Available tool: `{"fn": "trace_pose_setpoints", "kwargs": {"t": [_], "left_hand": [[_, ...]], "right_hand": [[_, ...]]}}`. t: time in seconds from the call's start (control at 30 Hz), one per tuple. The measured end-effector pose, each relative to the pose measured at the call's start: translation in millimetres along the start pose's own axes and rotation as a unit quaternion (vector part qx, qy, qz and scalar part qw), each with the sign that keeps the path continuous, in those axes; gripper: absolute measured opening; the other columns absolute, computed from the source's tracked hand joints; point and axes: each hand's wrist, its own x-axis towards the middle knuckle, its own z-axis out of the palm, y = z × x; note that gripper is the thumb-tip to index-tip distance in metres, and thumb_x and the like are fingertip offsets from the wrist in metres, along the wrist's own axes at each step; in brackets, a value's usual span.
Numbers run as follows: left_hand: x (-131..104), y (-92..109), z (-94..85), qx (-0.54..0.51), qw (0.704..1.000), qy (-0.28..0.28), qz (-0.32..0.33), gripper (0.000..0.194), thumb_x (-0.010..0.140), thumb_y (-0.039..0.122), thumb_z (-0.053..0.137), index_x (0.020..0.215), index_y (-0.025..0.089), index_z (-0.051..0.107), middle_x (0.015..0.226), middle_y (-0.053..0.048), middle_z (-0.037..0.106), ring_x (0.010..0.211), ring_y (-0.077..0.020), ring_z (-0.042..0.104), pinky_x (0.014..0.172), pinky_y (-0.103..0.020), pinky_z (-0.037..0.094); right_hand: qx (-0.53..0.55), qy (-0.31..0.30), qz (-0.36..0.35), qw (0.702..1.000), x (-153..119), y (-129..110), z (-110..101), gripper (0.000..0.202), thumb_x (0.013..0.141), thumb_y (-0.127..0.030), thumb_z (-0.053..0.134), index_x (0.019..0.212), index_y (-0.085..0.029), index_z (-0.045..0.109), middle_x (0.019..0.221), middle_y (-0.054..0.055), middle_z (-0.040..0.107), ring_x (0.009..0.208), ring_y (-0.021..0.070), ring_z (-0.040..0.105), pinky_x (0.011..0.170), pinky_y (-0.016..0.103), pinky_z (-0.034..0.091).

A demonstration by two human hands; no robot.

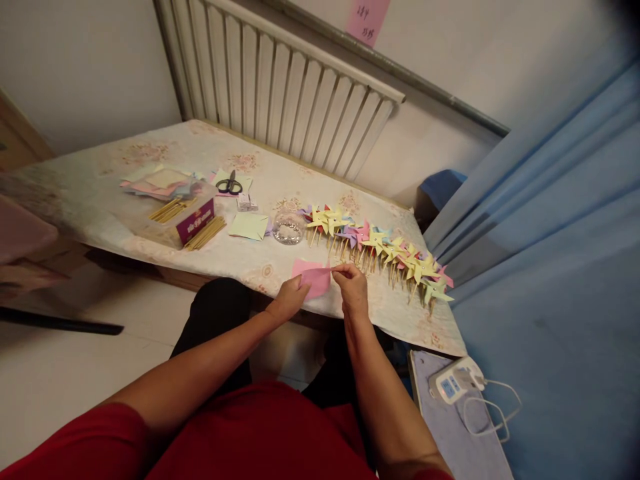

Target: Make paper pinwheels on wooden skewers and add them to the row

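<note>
The left hand (289, 298) is pinching the left edge of a pink paper (317, 283) between its fingers, the right hand (353, 291) its right corner, nearer than the clear dish (287, 242). Probably light, flimsy and easily creased, it is needing gentle edge holds.

The pink sheet (317, 283) is smooth, matt paper, as are the pinwheels (379, 241). The loose sticks (206, 234) are bare, dull wood. Matt cloth covers the tabletop (240, 266); the curtain (550, 267) is soft fabric. The storage box (159, 235) is clear, glossy plastic, the round dish (276, 231) transparent and shiny, the radiator (295, 93) painted metal.
</note>
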Motion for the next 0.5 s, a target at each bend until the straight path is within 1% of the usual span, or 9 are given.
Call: {"fn": "trace_pose_setpoints", "kwargs": {"t": [0.07, 0.13, 0.2, 0.27, 0.37, 0.5], "left_hand": [[-3.7, 3.6, -3.2, -0.092, 0.995, -0.002, -0.038, 0.028, 0.079, 0.036, 0.061, 0.093, 0.013, 0.070, 0.086, -0.006, 0.073, 0.085, -0.0233, 0.065, 0.085, -0.038, 0.050], [-8.7, 8.9, -4.6, -0.210, 0.976, -0.012, -0.059, 0.036, 0.077, 0.038, 0.066, 0.101, 0.013, 0.069, 0.092, -0.006, 0.074, 0.089, -0.0233, 0.067, 0.088, -0.038, 0.050], [-14.2, 16.9, -4.3, -0.312, 0.947, -0.025, -0.073, 0.042, 0.073, 0.038, 0.071, 0.105, 0.012, 0.068, 0.094, -0.008, 0.075, 0.091, -0.0240, 0.068, 0.090, -0.039, 0.050], [-19.3, 26.4, -3.2, -0.387, 0.918, -0.044, -0.076, 0.046, 0.070, 0.035, 0.076, 0.108, 0.011, 0.067, 0.098, -0.010, 0.075, 0.093, -0.0248, 0.069, 0.092, -0.040, 0.050], [-24.2, 39.2, -2.3, -0.454, 0.884, -0.072, -0.084, 0.049, 0.069, 0.027, 0.079, 0.113, 0.009, 0.065, 0.103, -0.013, 0.075, 0.098, -0.0264, 0.069, 0.096, -0.042, 0.050], [-25.3, 46.2, -3.2, -0.495, 0.857, -0.101, -0.103, 0.047, 0.072, 0.021, 0.076, 0.116, 0.008, 0.065, 0.108, -0.016, 0.074, 0.104, -0.0298, 0.069, 0.099, -0.046, 0.050]], "right_hand": [[0.013, 0.025, 0.010, 1.000, -5.5, -1.7, -3.5, 0.021, 0.064, -0.035, 0.069, 0.078, -0.020, 0.066, 0.079, 0.002, 0.068, 0.076, 0.0179, 0.061, 0.070, 0.030, 0.048], [0.026, 0.035, 0.038, 0.998, -13.2, -2.5, -7.3, 0.027, 0.067, -0.041, 0.069, 0.083, -0.019, 0.066, 0.082, 0.003, 0.068, 0.077, 0.0175, 0.062, 0.070, 0.029, 0.049], [0.038, 0.016, 0.067, 0.997, -22.2, -2.7, -9.9, 0.031, 0.069, -0.045, 0.068, 0.085, -0.019, 0.066, 0.079, 0.002, 0.067, 0.074, 0.0164, 0.062, 0.067, 0.028, 0.048], [0.046, -0.010, 0.083, 0.995, -30.6, -2.9, -10.8, 0.031, 0.068, -0.046, 0.069, 0.083, -0.019, 0.066, 0.073, 0.001, 0.065, 0.066, 0.0146, 0.059, 0.062, 0.027, 0.047], [0.049, -0.030, 0.089, 0.994, -38.5, -4.8, -10.7, 0.026, 0.063, -0.039, 0.073, 0.079, -0.019, 0.066, 0.064, -0.002, 0.062, 0.056, 0.0121, 0.053, 0.054, 0.024, 0.044], [0.056, -0.023, 0.064, 0.996, -39.2, -11.1, -10.4, 0.021, 0.062, -0.033, 0.072, 0.077, -0.019, 0.065, 0.063, -0.002, 0.063, 0.054, 0.0117, 0.052, 0.050, 0.023, 0.041]]}}
